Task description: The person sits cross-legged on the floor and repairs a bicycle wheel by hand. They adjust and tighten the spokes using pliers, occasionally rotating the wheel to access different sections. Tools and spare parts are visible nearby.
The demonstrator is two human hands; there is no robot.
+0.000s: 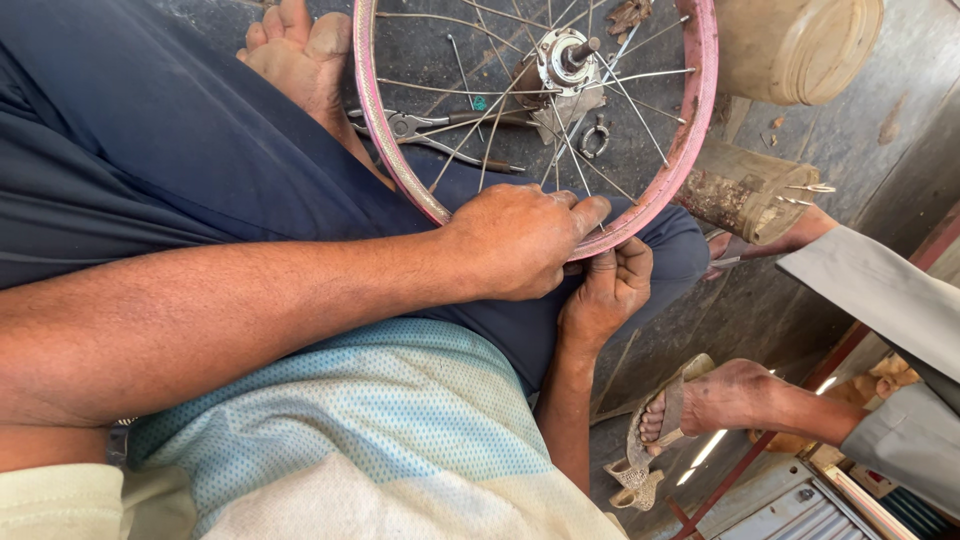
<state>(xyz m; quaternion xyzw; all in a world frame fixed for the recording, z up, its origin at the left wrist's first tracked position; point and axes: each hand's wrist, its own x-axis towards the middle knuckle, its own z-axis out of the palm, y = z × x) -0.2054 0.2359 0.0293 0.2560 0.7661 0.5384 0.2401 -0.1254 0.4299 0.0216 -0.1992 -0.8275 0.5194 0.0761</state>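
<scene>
A pink-rimmed spoked wheel (664,180) stands on edge against the seated person's lap, its lowest arc resting on the dark-trousered thigh, and everything else sits relative to that rim. The left hand (522,240) lies over the bottom of the rim, fingers curled around it and thumb stretched along its outer face, gripping it firmly. The right hand (606,290) is tucked just beneath the same stretch of rim, fingers bunched together and pressed up at the point where a spoke meets it; whether they pinch a small nipple or tool there cannot be told. At the wheel's centre is the metal hub (562,60), with thin wire spokes (470,128) fanning out to the rim. Seen through the spokes, on the ground behind the wheel, lie a pair of pliers (420,128) and a small metal shackle-like piece (595,138); the person's bare foot (300,50) rests just left of the rim. Right of the rim stand a grimy cylindrical can (745,190) and a pale plastic container (800,45) (another person's sandalled foot (690,405) is well below and to the right). The wheel looks light and rigid at the rim, yet its spokes are slender and likely to bend, so the rim or hub seems the safest hold.
</scene>
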